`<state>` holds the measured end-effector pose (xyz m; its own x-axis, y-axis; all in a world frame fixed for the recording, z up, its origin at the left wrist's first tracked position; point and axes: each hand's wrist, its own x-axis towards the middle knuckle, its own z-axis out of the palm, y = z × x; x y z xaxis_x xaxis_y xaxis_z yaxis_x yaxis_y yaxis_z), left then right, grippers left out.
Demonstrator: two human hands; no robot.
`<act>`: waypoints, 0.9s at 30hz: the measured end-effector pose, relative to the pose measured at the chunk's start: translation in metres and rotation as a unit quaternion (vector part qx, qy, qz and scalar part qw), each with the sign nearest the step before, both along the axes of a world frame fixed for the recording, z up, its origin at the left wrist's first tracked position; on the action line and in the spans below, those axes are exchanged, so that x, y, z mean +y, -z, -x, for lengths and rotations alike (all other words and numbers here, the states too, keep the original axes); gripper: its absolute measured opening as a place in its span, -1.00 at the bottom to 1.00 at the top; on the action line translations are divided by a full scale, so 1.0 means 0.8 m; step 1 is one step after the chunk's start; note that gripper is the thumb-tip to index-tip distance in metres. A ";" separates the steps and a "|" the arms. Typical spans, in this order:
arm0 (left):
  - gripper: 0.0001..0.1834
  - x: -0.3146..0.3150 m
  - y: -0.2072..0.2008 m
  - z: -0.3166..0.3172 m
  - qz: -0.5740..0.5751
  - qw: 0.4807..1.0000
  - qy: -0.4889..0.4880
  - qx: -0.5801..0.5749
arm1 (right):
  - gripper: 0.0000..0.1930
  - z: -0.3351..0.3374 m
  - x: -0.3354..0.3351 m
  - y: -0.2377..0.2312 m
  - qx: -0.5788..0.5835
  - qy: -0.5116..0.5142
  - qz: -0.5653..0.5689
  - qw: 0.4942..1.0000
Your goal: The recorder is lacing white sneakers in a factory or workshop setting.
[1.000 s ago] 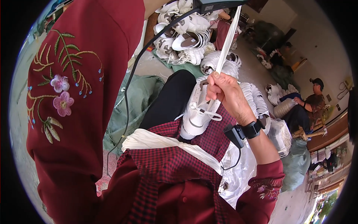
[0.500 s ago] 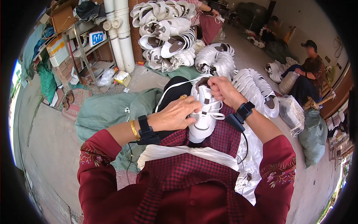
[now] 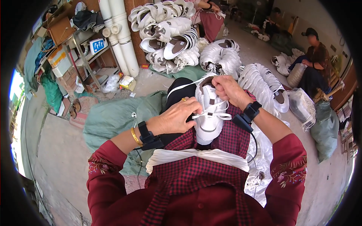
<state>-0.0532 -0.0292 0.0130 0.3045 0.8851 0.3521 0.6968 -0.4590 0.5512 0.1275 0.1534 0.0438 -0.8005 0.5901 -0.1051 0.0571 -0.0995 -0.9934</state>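
A white shoe (image 3: 208, 132) rests in a worker's lap between both hands, the left hand (image 3: 180, 116) pinching its lace (image 3: 223, 117), the right hand (image 3: 230, 89) clenched beside the opening, any grip hidden.

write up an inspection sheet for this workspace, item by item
Surface: checked apron across the lap.
Job's things: white shoe, toe toward the wearer; white lace looping over the dark knee.
Clutter: piled white shoes, green sack, cardboard box.
Hands: left hand at the lacing, exact grip unclear; right hand curled closed by the shoe's collar.
Cables: black cables run from both wrist devices.
Surroundings: concrete floor, white pipes, a seated person in a dark cap.
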 end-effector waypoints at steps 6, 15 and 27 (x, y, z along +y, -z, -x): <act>-0.77 0.003 0.008 0.004 -0.051 0.997 0.038 0.041 | -0.77 0.001 -0.002 -0.001 0.006 0.008 0.011 1.000; -0.85 0.000 0.017 -0.014 -0.160 0.987 -0.003 -0.025 | -0.79 0.002 -0.004 -0.001 0.007 0.011 0.004 1.000; -0.91 -0.010 0.020 -0.024 0.057 0.962 -0.146 -0.224 | -0.78 0.003 -0.003 -0.001 -0.011 0.015 -0.004 1.000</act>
<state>-0.0338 -0.0376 -0.0032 -0.1214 0.9507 0.2855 0.4681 -0.1988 0.8611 0.1248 0.1510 0.0450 -0.7801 0.6144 -0.1185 0.0764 -0.0944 -0.9926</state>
